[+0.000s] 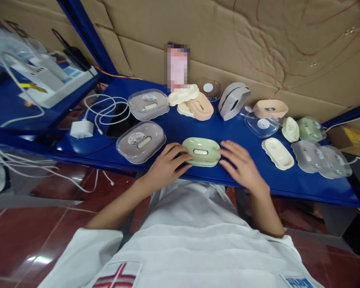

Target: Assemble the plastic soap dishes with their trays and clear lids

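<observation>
A green soap dish (201, 161) lies flat on the blue table in front of me, a cream strip showing through the slot in its middle. My left hand (174, 160) rests at its left end, fingers spread and fingertips on the rim. On the other side, my right hand (238, 163) has its fingers stretched apart, the tips at or very near the right end; whether they touch is unclear. Neither hand is wrapped around the dish. Left of my left hand sits a grey soap dish (129, 149) under a clear lid.
Another lidded grey dish (135, 108), stacked cream and peach parts (203, 107) and a phone (178, 68) stand behind. To the right are a cream tray (278, 154), clear lids (261, 125) and lidded boxes (309, 157). A white charger (82, 129) with cable lies left.
</observation>
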A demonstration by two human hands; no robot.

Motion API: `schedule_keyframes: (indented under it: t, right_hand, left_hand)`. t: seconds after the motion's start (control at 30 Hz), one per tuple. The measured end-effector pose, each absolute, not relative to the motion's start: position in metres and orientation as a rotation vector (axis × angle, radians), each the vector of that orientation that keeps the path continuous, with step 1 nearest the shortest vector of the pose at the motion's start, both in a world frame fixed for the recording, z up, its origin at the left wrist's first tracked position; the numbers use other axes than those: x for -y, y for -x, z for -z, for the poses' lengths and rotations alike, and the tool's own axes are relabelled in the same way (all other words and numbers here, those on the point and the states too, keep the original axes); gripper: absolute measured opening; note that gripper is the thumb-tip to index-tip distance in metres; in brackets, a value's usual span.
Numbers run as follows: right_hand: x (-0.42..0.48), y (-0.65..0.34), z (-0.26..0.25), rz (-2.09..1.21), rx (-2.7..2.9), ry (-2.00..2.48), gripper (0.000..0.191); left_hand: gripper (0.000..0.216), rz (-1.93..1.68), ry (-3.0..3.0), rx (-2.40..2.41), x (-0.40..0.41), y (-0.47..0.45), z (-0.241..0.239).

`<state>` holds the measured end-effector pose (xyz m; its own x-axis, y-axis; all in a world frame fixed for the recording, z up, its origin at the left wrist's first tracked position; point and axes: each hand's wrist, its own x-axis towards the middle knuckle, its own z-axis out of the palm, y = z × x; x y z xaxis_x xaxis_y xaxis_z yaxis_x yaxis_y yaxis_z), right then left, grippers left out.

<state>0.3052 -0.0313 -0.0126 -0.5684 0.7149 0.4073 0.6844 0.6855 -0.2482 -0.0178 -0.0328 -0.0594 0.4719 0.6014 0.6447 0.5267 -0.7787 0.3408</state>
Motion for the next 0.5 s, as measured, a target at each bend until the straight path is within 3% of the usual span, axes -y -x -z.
schedule_keyframes:
  t: [0.1, 0.2, 0.27, 0.37, 0.5]
  right_hand:
    - [-0.004, -0.354, -0.003, 0.184, 2.259, 1.451, 0.048]
    - [-0.043, -0.403, -0.003, 0.328, 2.115, 1.861, 0.084]
    - [-0.062, -0.425, 0.002, 0.275, 2.086, 1.914, 0.097]
    - [-0.067, -0.432, 0.003, 0.216, 2.031, 1.831, 0.095]
    - [-0.034, -0.402, -0.008, 0.15, 1.999, 1.654, 0.069]
  left_hand:
    - [0.021, -1.191, -2.615, -1.016, 0.034, 0.017, 0.058]
    - [0.02, -1.175, -2.619, -1.003, 0.035, 0.017, 0.056]
    - [0.021, -1.16, -2.628, -0.996, 0.035, 0.017, 0.055]
    - [0.021, -1.155, -2.636, -0.991, 0.036, 0.017, 0.055]
    - [0.021, -1.169, -2.618, -1.005, 0.036, 0.017, 0.055]
